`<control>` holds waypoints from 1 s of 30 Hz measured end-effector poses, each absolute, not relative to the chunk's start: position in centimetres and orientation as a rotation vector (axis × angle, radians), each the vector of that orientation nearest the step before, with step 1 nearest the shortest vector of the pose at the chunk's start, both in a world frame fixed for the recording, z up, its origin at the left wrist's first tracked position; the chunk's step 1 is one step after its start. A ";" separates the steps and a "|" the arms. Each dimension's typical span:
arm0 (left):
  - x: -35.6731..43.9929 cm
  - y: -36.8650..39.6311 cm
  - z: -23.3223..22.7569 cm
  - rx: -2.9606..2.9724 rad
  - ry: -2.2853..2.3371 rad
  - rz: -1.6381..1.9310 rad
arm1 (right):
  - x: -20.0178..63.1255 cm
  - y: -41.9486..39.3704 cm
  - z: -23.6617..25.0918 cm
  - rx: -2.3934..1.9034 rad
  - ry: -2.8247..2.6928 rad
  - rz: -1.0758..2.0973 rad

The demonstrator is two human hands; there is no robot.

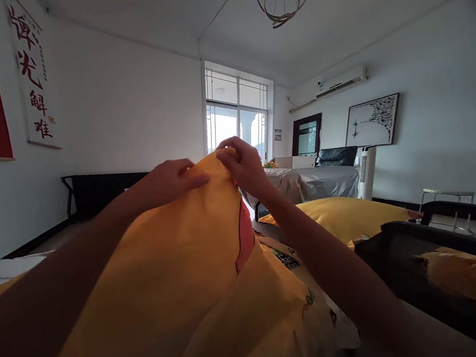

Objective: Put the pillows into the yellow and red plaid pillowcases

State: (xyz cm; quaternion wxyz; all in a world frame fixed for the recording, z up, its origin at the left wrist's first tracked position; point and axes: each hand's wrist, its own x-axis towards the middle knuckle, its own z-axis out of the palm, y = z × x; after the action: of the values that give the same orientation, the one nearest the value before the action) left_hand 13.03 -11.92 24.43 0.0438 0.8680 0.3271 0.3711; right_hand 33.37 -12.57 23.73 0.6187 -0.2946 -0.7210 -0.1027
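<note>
The yellow pillowcase (180, 277) fills the lower middle of the frame, lifted up with its top edge right at the centre, and both hands are pinching that edge side by side. The left hand (173, 180) has its fingers closed over the fabric from the left, and the right hand (243, 166) is curled tight on the same edge just beside it, nearly touching. There's a red printed patch (245, 238) showing on the cloth below the right hand. If you ask me, the trick at this point is keeping both pinches on the actual hem, not a loose fold, and keeping the edge taut between the hands so the cloth hangs straight instead of bunching; I can't tell whether they've got one layer or two. To the lower right sits another yellow pillow (345, 218), and a dark bed frame (421, 238) runs past it. Further back, centre right, a covered sofa (320, 183) stands under a wall air conditioner (341, 83), with the window (235, 118) behind the hands and calligraphy scrolls (32, 76) upper left.
</note>
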 end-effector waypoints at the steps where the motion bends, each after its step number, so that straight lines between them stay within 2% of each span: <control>1: 14.7 -12.3 25.2 2.638 0.926 1.164 | 32.9 -12.7 24.1 -0.659 -1.678 -0.209; 4: 17.4 -12.5 26.0 2.576 0.676 1.093 | 33.0 -13.4 24.0 -0.637 -1.673 -0.118; 6: 17.7 -12.0 25.5 2.523 0.566 1.050 | 34.2 -14.3 22.1 -0.642 -1.659 -0.038; 9: 17.3 -10.8 24.1 2.388 0.572 1.205 | 36.3 -16.5 15.9 -0.805 -1.653 0.065; 12: 17.0 -9.8 23.2 2.263 0.646 1.338 | 38.3 -18.7 7.7 -1.207 -1.622 -0.015; 15: 16.9 -9.4 23.2 2.155 0.694 1.384 | 40.1 -19.7 0.8 -1.559 -1.570 0.060; 18: 16.9 -9.4 23.7 2.076 0.756 1.385 | 41.7 -19.9 -3.9 -1.603 -1.472 0.106; 22: 17.0 -9.8 24.2 2.069 0.912 1.372 | 43.0 -19.5 -8.9 -1.544 -1.344 -0.089; 26: 16.8 -9.8 24.6 2.145 0.880 1.275 | 43.1 -18.5 -12.5 -1.549 -1.319 -0.124; 30: 16.9 -9.7 24.9 2.137 0.875 1.185 | 43.5 -18.2 -11.1 -1.529 -1.377 -0.131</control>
State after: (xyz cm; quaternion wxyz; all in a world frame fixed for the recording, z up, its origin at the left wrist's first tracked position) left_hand 16.87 -9.71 24.91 0.2697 0.7929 0.3245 0.4396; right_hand 43.48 -18.25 -11.09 0.5142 -0.6361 -0.5728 -0.0546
